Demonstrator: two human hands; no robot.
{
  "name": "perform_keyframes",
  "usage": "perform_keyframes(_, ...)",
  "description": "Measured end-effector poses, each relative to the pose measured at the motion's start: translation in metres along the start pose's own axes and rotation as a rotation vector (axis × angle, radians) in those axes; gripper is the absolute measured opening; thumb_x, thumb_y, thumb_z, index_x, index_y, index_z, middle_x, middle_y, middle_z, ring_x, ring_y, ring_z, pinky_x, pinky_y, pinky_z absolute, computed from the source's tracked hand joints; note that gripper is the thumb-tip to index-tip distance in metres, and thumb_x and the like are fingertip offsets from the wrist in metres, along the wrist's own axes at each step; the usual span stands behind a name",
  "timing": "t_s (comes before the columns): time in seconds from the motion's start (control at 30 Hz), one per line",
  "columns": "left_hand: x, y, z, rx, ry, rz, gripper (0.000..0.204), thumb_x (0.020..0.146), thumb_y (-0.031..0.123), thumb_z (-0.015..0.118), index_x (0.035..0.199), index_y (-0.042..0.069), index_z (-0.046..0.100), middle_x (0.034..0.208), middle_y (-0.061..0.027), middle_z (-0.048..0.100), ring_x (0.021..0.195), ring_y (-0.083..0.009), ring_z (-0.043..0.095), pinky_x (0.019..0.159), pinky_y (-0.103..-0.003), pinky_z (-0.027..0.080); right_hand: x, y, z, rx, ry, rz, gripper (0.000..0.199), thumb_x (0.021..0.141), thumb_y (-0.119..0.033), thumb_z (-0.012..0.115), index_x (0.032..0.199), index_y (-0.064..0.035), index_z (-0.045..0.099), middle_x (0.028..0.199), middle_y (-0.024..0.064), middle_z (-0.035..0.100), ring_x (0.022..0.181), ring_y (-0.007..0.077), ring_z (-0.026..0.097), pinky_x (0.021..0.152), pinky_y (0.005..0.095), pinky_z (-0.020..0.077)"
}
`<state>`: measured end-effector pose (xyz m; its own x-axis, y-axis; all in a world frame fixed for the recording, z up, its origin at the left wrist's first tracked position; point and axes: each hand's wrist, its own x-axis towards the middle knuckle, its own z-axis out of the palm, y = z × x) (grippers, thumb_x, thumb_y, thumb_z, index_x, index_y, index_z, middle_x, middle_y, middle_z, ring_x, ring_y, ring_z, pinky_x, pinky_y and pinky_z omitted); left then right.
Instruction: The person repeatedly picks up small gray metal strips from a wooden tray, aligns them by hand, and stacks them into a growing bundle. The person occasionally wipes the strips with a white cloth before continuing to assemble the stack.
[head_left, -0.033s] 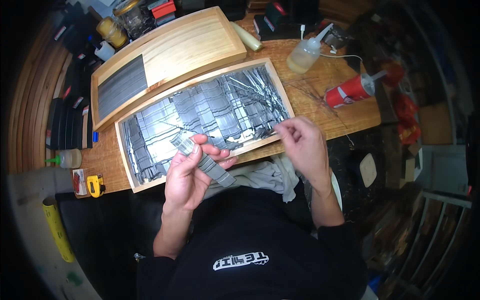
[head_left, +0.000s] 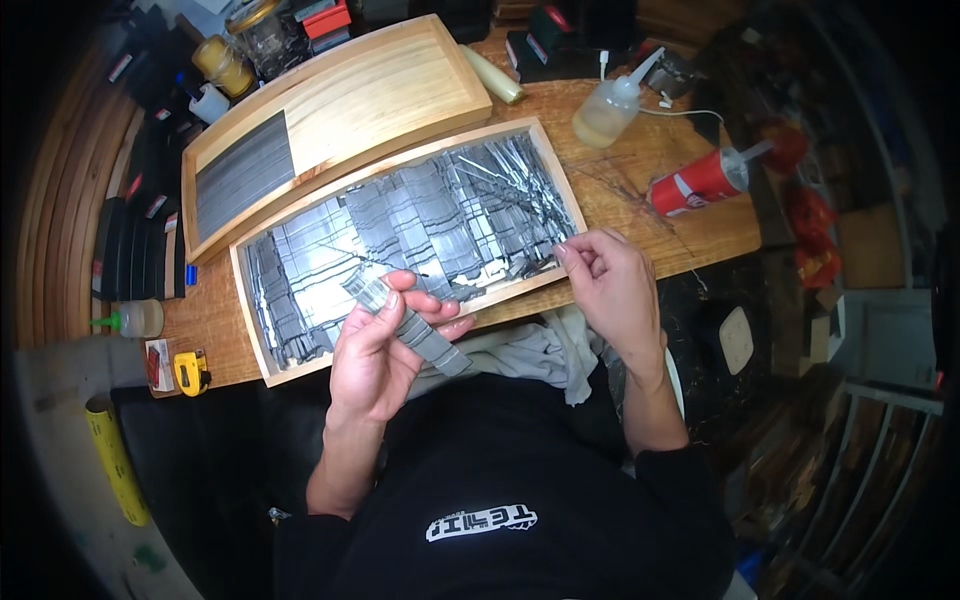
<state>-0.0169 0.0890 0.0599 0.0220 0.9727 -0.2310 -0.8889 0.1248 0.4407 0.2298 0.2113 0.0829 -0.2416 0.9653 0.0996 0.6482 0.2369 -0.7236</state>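
Observation:
My left hand [head_left: 372, 365] grips a banded bundle of thin grey strips [head_left: 436, 346] between thumb and fingers, tilted over the near edge of a shallow wooden tray [head_left: 252, 322]. Rows of grey and silvery strips [head_left: 385, 225] fill that tray, with loose slivers scattered at its right end. By the tray's near right corner is my right hand [head_left: 615, 295], thumb and forefinger pinched together. Whatever lies between those fingertips is too small to make out.
Behind stands a second wooden tray [head_left: 478, 85] holding a dark grey sheet [head_left: 245, 165]. To the right are a squeeze bottle [head_left: 606, 112] and a red cup [head_left: 700, 183] with a straw. A yellow tape measure [head_left: 191, 372] sits left; a grey cloth [head_left: 540, 352] hangs in front.
My right hand has shifted very slightly to the right at the tray's corner. The left hand and its bundle stay where they were.

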Motion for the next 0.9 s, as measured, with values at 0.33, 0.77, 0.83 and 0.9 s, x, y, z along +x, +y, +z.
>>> perform_keyframes(0.33, -0.001, -0.001, 0.007, 0.052, -0.006, -0.062, 0.023, 0.113, 0.017, 0.045, 0.129, 0.006, 0.058, 0.107, -0.0124, 0.072, 0.112, -0.0313, 0.068, 0.107, -0.058, 0.055, 0.015, -0.014, -0.001, -0.215, -0.152, 0.093, 0.023, 0.091, -0.021, 0.072, 0.086, 0.0008, 0.075, 0.086, 0.021, 0.074, 0.082, 0.0408, 0.072, 0.075, 0.0479, 0.056)
perform_keyframes(0.77, -0.001, 0.001, 0.012, 0.071, 0.009, -0.072, 0.021, 0.113, 0.017, 0.045, 0.126, 0.007, 0.059, 0.105, -0.0118, 0.072, 0.109, -0.0316, 0.067, 0.106, -0.058, 0.054, 0.019, -0.006, -0.003, -0.326, -0.206, 0.037, 0.023, 0.089, -0.02, 0.073, 0.086, 0.0029, 0.075, 0.073, 0.0207, 0.07, 0.072, 0.0375, 0.072, 0.068, 0.0427, 0.0553)
perform_keyframes(0.83, -0.001, 0.001, 0.014, 0.073, 0.011, -0.077, 0.021, 0.113, 0.017, 0.046, 0.126, 0.007, 0.058, 0.105, -0.0117, 0.072, 0.11, -0.0315, 0.067, 0.106, -0.058, 0.054, 0.019, -0.006, -0.006, -0.303, -0.214, 0.067, 0.023, 0.088, -0.02, 0.073, 0.086, 0.0028, 0.076, 0.071, 0.0203, 0.069, 0.071, 0.0362, 0.072, 0.068, 0.0423, 0.0555)
perform_keyframes(0.9, -0.002, 0.001, 0.014, 0.071, 0.016, -0.078, 0.021, 0.113, 0.017, 0.045, 0.126, 0.007, 0.058, 0.105, -0.0115, 0.072, 0.109, -0.0315, 0.067, 0.106, -0.058, 0.054, 0.018, -0.008, -0.011, -0.263, -0.204, 0.093, 0.023, 0.088, -0.02, 0.074, 0.085, 0.0027, 0.076, 0.069, 0.0199, 0.069, 0.07, 0.0347, 0.073, 0.068, 0.0419, 0.0556)
